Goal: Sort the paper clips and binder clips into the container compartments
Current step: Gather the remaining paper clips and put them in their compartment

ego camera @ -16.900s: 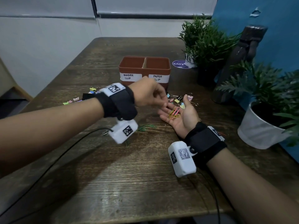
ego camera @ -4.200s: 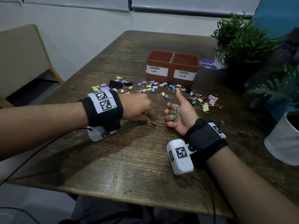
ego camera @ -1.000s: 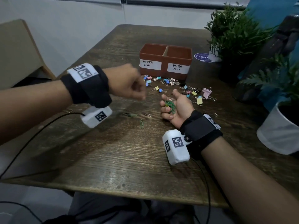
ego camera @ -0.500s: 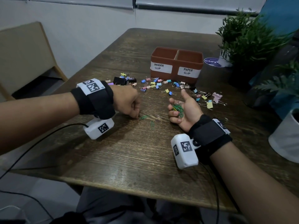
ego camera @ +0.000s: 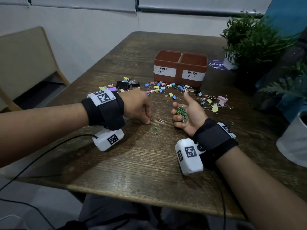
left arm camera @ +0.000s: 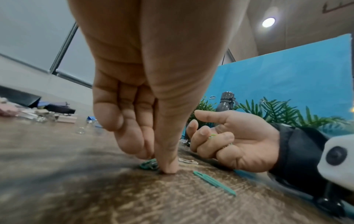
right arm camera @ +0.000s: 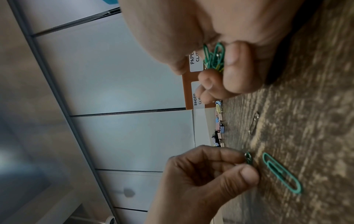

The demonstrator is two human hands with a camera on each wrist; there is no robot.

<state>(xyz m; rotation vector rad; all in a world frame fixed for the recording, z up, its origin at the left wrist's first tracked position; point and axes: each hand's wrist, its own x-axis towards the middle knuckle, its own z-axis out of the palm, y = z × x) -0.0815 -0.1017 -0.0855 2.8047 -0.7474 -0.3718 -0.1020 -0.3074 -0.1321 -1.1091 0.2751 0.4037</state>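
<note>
Your left hand [ego camera: 138, 106] pinches green clip [right arm camera: 248, 157] against table [ego camera: 141, 166]; your right hand [ego camera: 187, 113] cups paper clip bundle [ego camera: 181, 112], fingers curled; loose green clip [ego camera: 156, 129] just beside left fingertips [left arm camera: 168, 163].

Container [ego camera: 180, 78] labels: "BINDER CLIP"; "PAPER CLIP".

Bare forearms, black wrist straps [ego camera: 106, 112] with white coded tags, white camera pods [ego camera: 189, 156], black cables [ego camera: 49, 150].
</note>
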